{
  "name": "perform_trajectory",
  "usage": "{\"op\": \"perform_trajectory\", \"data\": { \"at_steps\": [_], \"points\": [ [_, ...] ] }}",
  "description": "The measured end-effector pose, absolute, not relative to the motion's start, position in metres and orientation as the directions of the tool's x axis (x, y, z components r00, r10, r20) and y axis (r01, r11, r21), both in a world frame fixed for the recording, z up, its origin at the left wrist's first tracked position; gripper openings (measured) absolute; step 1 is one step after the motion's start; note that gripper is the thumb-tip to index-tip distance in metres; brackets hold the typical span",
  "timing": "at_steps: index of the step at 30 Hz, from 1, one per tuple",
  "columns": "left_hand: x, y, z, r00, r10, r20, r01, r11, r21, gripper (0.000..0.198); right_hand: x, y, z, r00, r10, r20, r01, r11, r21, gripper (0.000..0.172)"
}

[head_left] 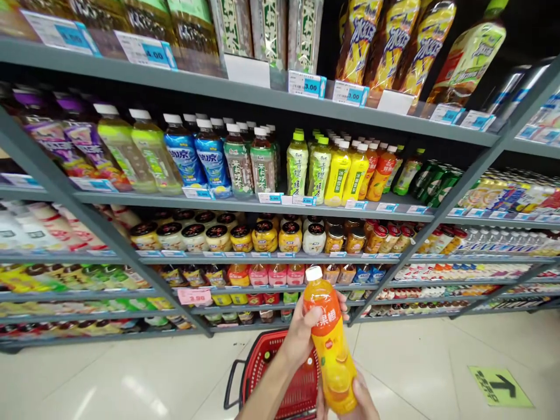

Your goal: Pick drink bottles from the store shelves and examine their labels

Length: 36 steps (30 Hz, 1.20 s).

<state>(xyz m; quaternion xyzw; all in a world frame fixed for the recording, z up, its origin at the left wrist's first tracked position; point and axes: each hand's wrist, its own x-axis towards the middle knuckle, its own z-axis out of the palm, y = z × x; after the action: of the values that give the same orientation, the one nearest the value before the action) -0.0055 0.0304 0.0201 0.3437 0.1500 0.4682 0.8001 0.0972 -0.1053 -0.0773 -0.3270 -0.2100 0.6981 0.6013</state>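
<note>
An orange drink bottle (335,356) with a white cap and an orange-and-yellow label is held over a red shopping basket (252,364). My left hand (300,329) is wrapped round its upper part, the thumb across the label and fingertips showing on the far side. Around the bottle's base is my right hand (361,399), partly cut off by the lower edge of the view. The bottle leans slightly, cap toward the shelves. Behind my left hand and the bottle, much of the basket's inside is hidden; a couple of small round light spots show in it.
Shelves of bottled drinks (262,160) fill the view ahead, with jars (265,234) on a lower level. Price tags line the shelf edges, including a pink price card (195,296). The basket's black handle (231,385) sticks out leftward. A green arrow sign (501,386) lies on the tiled floor.
</note>
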Motion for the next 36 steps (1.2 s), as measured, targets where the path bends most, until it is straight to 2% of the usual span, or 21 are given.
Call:
{"op": "perform_trajectory", "data": {
  "at_steps": [3, 6, 10, 13, 17, 20, 24, 27, 31, 36],
  "points": [
    [-0.014, 0.028, 0.029, 0.498, 0.852, 0.163, -0.644, 0.238, 0.727, 0.079, 0.097, -0.108, -0.076, 0.14, 0.978, -0.157, -0.545, -0.057, -0.837, 0.085],
    [-0.021, 0.024, 0.038, 0.497, 0.841, 0.214, -0.634, 0.184, 0.751, 0.086, 0.097, -0.11, -0.083, 0.349, 0.935, -0.056, -0.331, 0.067, -0.941, 0.079],
    [-0.028, 0.018, 0.049, 0.489, 0.836, 0.249, -0.623, 0.135, 0.77, 0.084, 0.09, -0.113, -0.094, 0.497, 0.861, 0.112, -0.069, 0.168, -0.983, 0.072],
    [-0.032, 0.012, 0.056, 0.486, 0.836, 0.254, -0.607, 0.113, 0.786, 0.076, 0.086, -0.111, -0.096, 0.522, 0.834, 0.179, 0.036, 0.188, -0.982, 0.072],
    [-0.034, 0.008, 0.059, 0.461, 0.857, 0.229, -0.576, 0.093, 0.812, 0.067, 0.088, -0.108, -0.091, 0.464, 0.878, 0.119, -0.061, 0.165, -0.984, 0.075],
    [-0.036, 0.008, 0.059, 0.482, 0.82, 0.31, -0.609, 0.059, 0.791, 0.066, 0.095, -0.108, -0.087, 0.301, 0.953, 0.009, -0.229, 0.081, -0.97, 0.075],
    [-0.038, 0.005, 0.059, 0.522, 0.758, 0.391, -0.647, 0.054, 0.761, 0.07, 0.098, -0.11, -0.085, 0.125, 0.988, -0.086, -0.487, -0.014, -0.873, 0.065],
    [-0.038, 0.002, 0.059, 0.526, 0.76, 0.382, -0.617, 0.033, 0.786, 0.077, 0.095, -0.109, -0.08, 0.047, 0.996, -0.07, -0.577, -0.03, -0.816, 0.058],
    [-0.035, -0.002, 0.057, 0.484, 0.771, 0.414, -0.621, -0.03, 0.783, 0.073, 0.091, -0.104, -0.068, -0.011, 0.999, -0.048, -0.61, -0.044, -0.791, 0.058],
    [-0.032, -0.001, 0.057, 0.457, 0.779, 0.43, -0.643, -0.045, 0.764, 0.078, 0.088, -0.098, -0.056, -0.058, 0.998, 0.031, -0.668, -0.016, -0.744, 0.054]
  ]
}}
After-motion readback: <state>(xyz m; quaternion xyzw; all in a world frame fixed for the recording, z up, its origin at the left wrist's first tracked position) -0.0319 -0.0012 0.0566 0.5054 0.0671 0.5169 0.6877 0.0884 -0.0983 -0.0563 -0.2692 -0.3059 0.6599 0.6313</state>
